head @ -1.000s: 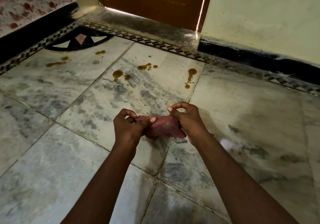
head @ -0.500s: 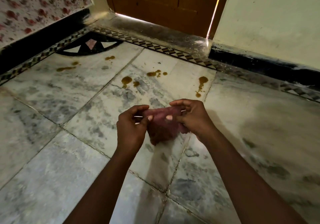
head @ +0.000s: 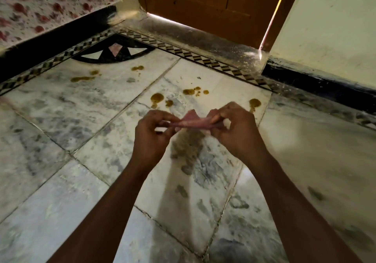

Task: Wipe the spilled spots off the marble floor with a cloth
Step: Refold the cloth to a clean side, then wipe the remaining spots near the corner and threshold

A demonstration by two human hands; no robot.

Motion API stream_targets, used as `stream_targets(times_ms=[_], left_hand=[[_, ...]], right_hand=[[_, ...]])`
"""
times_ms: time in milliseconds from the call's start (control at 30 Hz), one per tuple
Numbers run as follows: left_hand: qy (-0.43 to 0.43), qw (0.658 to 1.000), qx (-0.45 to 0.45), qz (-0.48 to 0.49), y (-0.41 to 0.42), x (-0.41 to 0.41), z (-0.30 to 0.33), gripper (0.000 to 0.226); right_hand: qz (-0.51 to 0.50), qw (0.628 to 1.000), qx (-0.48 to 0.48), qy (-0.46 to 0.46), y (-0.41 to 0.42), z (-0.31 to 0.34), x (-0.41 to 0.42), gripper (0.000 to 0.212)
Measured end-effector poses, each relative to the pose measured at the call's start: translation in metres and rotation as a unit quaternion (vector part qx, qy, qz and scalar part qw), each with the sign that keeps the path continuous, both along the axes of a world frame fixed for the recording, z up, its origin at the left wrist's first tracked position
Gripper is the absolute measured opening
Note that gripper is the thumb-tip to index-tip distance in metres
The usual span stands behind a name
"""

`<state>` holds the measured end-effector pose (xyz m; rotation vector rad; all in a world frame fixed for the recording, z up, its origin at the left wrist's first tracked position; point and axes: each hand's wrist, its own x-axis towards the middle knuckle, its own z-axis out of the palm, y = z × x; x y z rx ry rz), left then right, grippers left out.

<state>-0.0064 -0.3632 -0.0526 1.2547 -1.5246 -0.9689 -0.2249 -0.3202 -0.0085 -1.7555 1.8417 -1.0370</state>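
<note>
A small pink cloth (head: 190, 121) is stretched between my two hands above the marble floor (head: 85, 120). My left hand (head: 151, 135) pinches its left end and my right hand (head: 234, 129) pinches its right end. Several brown spilled spots lie on the floor beyond my hands: one round spot (head: 156, 98) with a smaller one beside it, a cluster (head: 192, 91) farther back, a spot (head: 254, 103) just past my right hand, and more spots (head: 83, 78) far left near the border. The cloth's lower part is blurred.
A wooden door (head: 213, 4) stands straight ahead over a dark threshold (head: 199, 36). A patterned tile border (head: 203, 58) edges the floor. A flowered wall (head: 50, 4) is at the left and a pale wall (head: 335, 24) with black skirting at the right.
My hands have lifted the cloth and pulled it out flat between them; a second ago it hung bunched. The view has shifted closer to the door and the spots.
</note>
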Motion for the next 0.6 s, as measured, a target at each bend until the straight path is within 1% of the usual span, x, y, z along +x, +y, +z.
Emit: stream_targets(times_ms=[33,67,100,133,167,200,267,333,400,467,533,600], left_hand=[[0.002,0.999,0.029,-0.013,0.004,0.007,-0.015,0.034],[-0.006,0.998,0.058,-0.019,0.008,0.015,-0.031,0.04],[-0.023,0.997,0.075,-0.014,0.01,0.025,-0.045,0.046],[-0.048,0.996,0.075,0.003,0.01,0.037,-0.06,0.049],[-0.084,0.994,0.059,0.031,0.009,0.05,-0.07,0.049],[-0.128,0.989,0.033,0.062,0.006,0.064,-0.077,0.046],[-0.213,0.971,-0.009,0.111,-0.011,0.096,-0.085,0.045],[-0.288,0.947,-0.022,0.143,-0.038,0.127,-0.092,0.05],[-0.372,0.914,-0.018,0.162,-0.062,0.154,-0.098,0.055],[-0.425,0.885,-0.006,0.193,-0.074,0.171,-0.106,0.06],[-0.426,0.874,0.005,0.232,-0.076,0.174,-0.113,0.063],[-0.428,0.868,0.006,0.25,-0.077,0.172,-0.116,0.067]], right_hand=[[0.014,0.997,0.073,-0.014,0.007,-0.006,0.003,0.038],[0.033,0.992,0.12,-0.024,0.012,-0.016,0.007,0.035],[0.045,0.992,0.119,-0.021,0.015,-0.027,0.013,0.024],[0.045,0.995,0.092,-0.009,0.014,-0.043,0.019,0.009],[0.045,0.996,0.076,0.023,0.012,-0.059,0.025,0.018],[0.058,0.993,0.077,0.071,0.007,-0.08,0.032,0.033],[0.047,0.978,0.122,0.166,-0.005,-0.115,0.052,0.062],[0.018,0.957,0.176,0.229,-0.021,-0.133,0.073,0.081],[-0.02,0.951,0.188,0.245,-0.049,-0.143,0.086,0.083],[-0.04,0.949,0.205,0.237,-0.087,-0.146,0.1,0.078],[-0.027,0.949,0.173,0.26,-0.116,-0.151,0.119,0.074],[-0.01,0.959,0.094,0.267,-0.124,-0.154,0.138,0.071]])
